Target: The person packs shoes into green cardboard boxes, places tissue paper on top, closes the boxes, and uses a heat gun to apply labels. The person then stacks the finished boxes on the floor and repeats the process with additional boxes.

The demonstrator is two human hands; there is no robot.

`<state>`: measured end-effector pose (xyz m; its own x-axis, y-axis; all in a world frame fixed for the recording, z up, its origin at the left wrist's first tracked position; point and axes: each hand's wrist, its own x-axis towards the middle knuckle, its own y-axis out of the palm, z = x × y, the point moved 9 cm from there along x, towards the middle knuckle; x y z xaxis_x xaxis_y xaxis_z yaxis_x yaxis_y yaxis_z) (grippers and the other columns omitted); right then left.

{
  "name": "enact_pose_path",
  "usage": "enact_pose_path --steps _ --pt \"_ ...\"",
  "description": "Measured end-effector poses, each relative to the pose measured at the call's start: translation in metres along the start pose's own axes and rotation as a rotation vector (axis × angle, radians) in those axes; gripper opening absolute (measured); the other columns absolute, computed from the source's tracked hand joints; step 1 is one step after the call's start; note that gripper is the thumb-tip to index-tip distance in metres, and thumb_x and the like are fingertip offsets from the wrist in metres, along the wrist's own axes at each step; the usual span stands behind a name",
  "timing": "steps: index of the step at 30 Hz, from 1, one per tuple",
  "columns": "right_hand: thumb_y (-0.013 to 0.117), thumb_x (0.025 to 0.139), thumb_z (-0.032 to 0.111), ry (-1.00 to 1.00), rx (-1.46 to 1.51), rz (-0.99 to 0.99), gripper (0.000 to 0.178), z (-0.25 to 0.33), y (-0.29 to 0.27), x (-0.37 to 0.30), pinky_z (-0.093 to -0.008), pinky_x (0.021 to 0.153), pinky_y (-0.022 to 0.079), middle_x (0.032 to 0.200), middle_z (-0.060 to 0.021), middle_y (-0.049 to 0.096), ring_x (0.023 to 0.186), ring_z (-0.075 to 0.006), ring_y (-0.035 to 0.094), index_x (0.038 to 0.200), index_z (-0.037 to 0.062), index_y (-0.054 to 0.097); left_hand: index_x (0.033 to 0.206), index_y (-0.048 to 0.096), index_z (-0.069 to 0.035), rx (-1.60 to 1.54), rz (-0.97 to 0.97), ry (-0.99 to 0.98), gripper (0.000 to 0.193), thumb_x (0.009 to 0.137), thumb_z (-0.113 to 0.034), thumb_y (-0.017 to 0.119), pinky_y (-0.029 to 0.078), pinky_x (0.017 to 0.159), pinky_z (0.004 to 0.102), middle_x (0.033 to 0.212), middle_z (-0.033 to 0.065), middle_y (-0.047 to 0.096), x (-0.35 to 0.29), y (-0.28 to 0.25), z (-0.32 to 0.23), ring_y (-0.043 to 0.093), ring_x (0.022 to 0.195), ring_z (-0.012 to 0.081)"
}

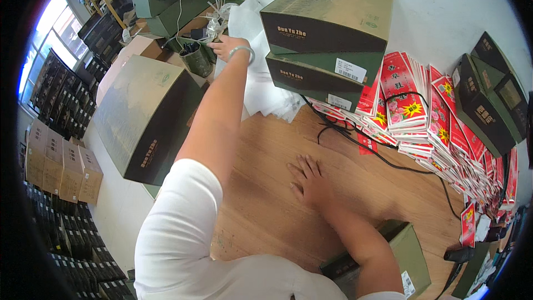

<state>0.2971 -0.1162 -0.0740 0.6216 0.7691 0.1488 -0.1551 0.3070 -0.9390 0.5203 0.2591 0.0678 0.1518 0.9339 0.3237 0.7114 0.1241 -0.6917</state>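
My left hand (230, 49), with a pale bangle on the wrist, reaches far out to the back left. Its fingers stretch leftward, apparently holding nothing, beside a dark green cup (196, 61) of black sticks or pens and a bundle of clear plastic (217, 24). Whether the fingertips touch anything there, I cannot make out. White wrapping sheets (257, 69) lie just right of that wrist. On the wooden tabletop (266, 189) my right hand (313, 185) rests palm down, its fingers spread and empty.
Stacked green shoebox-like cartons (327, 28) stand at the back; a large one (150, 116) is at left, another (408, 255) by my right forearm. Red printed cards (413, 100) are heaped at right, crossed by a black cable (383, 158). A corded black device (459, 254) lies at the lower right.
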Motion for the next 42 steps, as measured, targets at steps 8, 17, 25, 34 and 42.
enact_pose_path --steps 8,17,25,34,42 --pt "0.055 0.092 0.039 0.024 0.039 0.006 0.056 -0.007 -0.007 0.003 -0.054 0.116 0.019 0.153 -0.0132 0.034 0.141 -0.034 0.03 0.143 0.0193 0.045 0.134 0.051 -0.012 0.145 -0.134 -0.425 0.045 0.092 -0.026 0.054 0.04 0.095 0.0347 0.153 0.0102 0.035 0.079 0.006 0.042 0.052 0.116 0.0229" --pt "0.055 0.091 0.039 0.037 0.073 0.014 0.055 -0.005 -0.009 0.004 -0.0531 0.116 0.019 0.152 -0.0142 0.035 0.142 -0.0336 0.029 0.142 0.0184 0.047 0.13 0.052 -0.012 -0.24 -0.224 -0.358 0.046 0.085 -0.022 0.057 0.039 0.095 0.0426 0.12 0.0144 0.05 0.125 0.0 0.041 0.049 0.112 0.0337" --pt "0.057 0.088 0.033 -0.007 0.057 -0.002 0.056 0.005 -0.003 0.005 -0.0534 0.116 0.019 0.149 -0.0167 0.039 0.141 -0.0363 0.03 0.141 0.0165 0.048 0.139 0.024 -0.018 -1.452 -0.004 -0.087 0.065 0.084 0.005 0.051 0.049 0.081 0.0443 0.116 0.0203 0.051 0.043 -0.126 -0.072 0.057 0.094 0.0311" --pt "0.048 0.094 0.031 -0.005 -0.056 -0.03 0.055 -0.013 0.019 -0.007 -0.0518 0.117 0.017 0.153 -0.0145 0.033 0.142 -0.0346 0.028 0.146 0.0166 0.041 0.131 0.053 -0.001 -1.34 0.411 0.373 0.05 0.082 0.005 0.063 0.045 0.1 0.0361 0.131 0.0156 0.055 -0.19 -0.34 0.18 0.054 0.121 0.0285" --pt "0.041 0.098 0.031 0.14 -0.491 -0.016 0.052 0.003 0.032 -0.015 -0.0531 0.116 0.017 0.152 -0.015 0.034 0.142 -0.0339 0.028 0.146 0.0116 0.04 0.127 0.06 -0.006 -1.229 0.496 -0.465 0.032 0.096 -0.013 0.058 0.049 0.078 0.0272 0.106 0.0032 0.065 -0.285 -0.349 0.496 0.058 0.083 0.0121"
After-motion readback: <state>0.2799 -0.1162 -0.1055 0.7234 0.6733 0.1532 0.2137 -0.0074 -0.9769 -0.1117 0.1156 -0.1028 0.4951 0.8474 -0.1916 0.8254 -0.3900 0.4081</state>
